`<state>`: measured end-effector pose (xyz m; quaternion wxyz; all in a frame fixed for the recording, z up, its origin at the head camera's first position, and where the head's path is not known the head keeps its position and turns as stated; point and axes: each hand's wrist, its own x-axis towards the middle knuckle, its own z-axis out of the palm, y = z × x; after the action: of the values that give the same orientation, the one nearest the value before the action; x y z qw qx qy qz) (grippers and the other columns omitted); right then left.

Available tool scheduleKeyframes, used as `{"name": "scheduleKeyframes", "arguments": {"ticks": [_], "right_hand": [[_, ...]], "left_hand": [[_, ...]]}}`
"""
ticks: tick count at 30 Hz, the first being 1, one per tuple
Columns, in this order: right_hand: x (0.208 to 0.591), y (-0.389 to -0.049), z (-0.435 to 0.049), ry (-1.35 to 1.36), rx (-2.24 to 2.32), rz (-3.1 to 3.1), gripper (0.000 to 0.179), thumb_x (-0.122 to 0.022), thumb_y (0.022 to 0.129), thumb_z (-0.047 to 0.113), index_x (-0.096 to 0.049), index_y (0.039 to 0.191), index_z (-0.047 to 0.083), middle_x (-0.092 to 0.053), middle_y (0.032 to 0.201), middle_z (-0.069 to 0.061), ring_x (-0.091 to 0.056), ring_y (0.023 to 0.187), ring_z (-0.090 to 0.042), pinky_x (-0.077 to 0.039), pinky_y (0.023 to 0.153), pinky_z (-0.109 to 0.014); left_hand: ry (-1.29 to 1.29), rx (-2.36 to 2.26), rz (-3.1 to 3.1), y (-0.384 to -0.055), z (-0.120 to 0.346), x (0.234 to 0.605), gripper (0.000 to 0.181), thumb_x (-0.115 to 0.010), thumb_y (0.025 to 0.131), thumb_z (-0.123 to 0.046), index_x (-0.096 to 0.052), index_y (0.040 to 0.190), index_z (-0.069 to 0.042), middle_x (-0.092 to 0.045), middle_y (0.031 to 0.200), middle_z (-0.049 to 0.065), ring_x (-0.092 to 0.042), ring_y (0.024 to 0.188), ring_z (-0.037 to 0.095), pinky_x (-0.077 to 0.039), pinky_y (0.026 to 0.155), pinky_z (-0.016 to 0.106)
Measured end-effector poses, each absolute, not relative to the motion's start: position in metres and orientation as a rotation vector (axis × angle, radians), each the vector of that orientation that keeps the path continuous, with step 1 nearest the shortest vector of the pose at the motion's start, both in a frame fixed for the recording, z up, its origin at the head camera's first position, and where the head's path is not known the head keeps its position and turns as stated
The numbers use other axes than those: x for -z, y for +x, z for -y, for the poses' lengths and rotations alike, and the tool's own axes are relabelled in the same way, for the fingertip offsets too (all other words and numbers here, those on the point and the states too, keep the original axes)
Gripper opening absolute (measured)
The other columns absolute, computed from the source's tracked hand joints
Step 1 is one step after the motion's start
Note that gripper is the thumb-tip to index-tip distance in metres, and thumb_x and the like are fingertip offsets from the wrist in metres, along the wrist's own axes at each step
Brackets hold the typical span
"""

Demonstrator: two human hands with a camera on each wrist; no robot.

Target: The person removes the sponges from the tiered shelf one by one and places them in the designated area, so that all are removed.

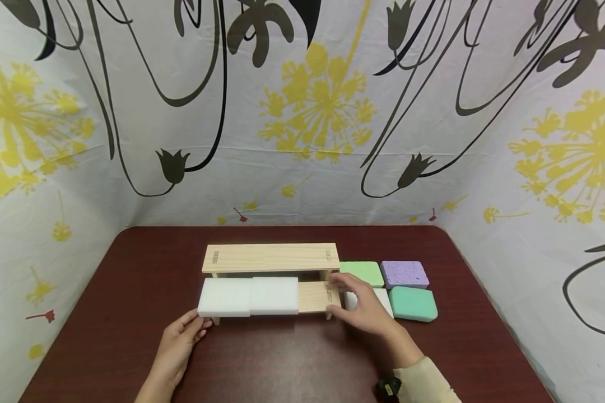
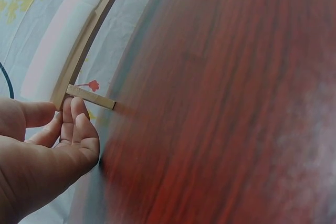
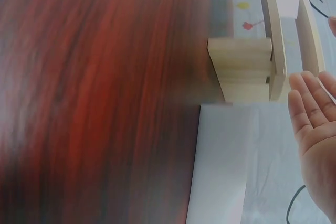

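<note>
Currently the pale wooden stand (image 1: 271, 257) sits toward the far edge of the dark red-brown bench (image 1: 277, 366), roughly midway between its side edges; its front shelf (image 1: 313, 296) carries a left white block (image 1: 224, 298) and a right white block (image 1: 274, 295), which meet side by side, the first reaching the shelf's left end, while wood shows bare at the right end; the left hand (image 1: 177, 342) is at the front left corner of that shelf, its grip narrow, thumb and curled fingers pinching the end beside a short leg (image 2: 93, 97); the right hand (image 1: 360, 308) is at the opposite end, its grip wide, thumb by the front right corner and fingers by the rear one, the fingers nearly straight in the right wrist view; beyond it, toward the bench's right edge, lie a light green block (image 1: 361, 273), a speckled purple block (image 1: 405, 274), a teal block (image 1: 413, 304) and another white block (image 1: 385, 301), partly hidden by the right hand.
</note>
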<state>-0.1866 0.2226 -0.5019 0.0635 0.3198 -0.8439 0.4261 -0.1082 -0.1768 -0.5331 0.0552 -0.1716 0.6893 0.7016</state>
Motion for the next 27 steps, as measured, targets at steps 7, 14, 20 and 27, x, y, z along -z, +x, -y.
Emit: {"name": "scheduleKeyframes", "arguments": {"ticks": [7, 14, 20, 27], "right_hand": [[0.5, -0.186, -0.209, 0.971, -1.216, 2.571, 0.06, -0.087, 0.081, 0.02, -0.06, 0.133, 0.003, -0.067, 0.122, -0.006, -0.062, 0.115, -0.021, -0.051, 0.099, -0.037], [0.502, -0.187, -0.198, 1.003, -1.186, 2.567, 0.062, -0.087, 0.082, 0.021, -0.06, 0.132, -0.001, -0.068, 0.122, -0.007, -0.065, 0.113, -0.021, -0.048, 0.103, -0.038], [0.501, -0.186, -0.189, 1.005, -1.124, 2.596, 0.064, -0.087, 0.081, 0.026, -0.06, 0.133, 0.0, -0.067, 0.124, -0.007, -0.062, 0.115, -0.02, -0.049, 0.101, -0.042], [0.5, -0.187, -0.178, 1.012, -1.069, 2.594, 0.069, -0.087, 0.08, 0.029, -0.059, 0.136, -0.001, -0.066, 0.127, -0.009, -0.06, 0.12, -0.024, -0.049, 0.102, -0.044]], "left_hand": [[-0.515, -2.136, -2.088, -0.108, 0.177, 0.533, 0.043, -0.047, 0.106, -0.004, -0.041, 0.145, 0.015, -0.066, 0.117, 0.012, -0.062, 0.095, 0.003, -0.053, 0.082, 0.02], [-0.534, -2.152, -2.083, -0.107, 0.177, 0.533, 0.043, -0.047, 0.107, -0.004, -0.041, 0.145, 0.015, -0.067, 0.115, 0.012, -0.062, 0.094, 0.003, -0.053, 0.081, 0.02], [-0.525, -2.187, -2.054, -0.107, 0.177, 0.532, 0.045, -0.048, 0.107, -0.005, -0.039, 0.145, 0.017, -0.067, 0.113, 0.009, -0.063, 0.093, 0.003, -0.053, 0.081, 0.02], [-0.541, -2.183, -2.032, -0.107, 0.177, 0.531, 0.044, -0.046, 0.106, -0.003, -0.039, 0.146, 0.016, -0.066, 0.113, 0.007, -0.062, 0.094, 0.002, -0.053, 0.083, 0.02]]}}
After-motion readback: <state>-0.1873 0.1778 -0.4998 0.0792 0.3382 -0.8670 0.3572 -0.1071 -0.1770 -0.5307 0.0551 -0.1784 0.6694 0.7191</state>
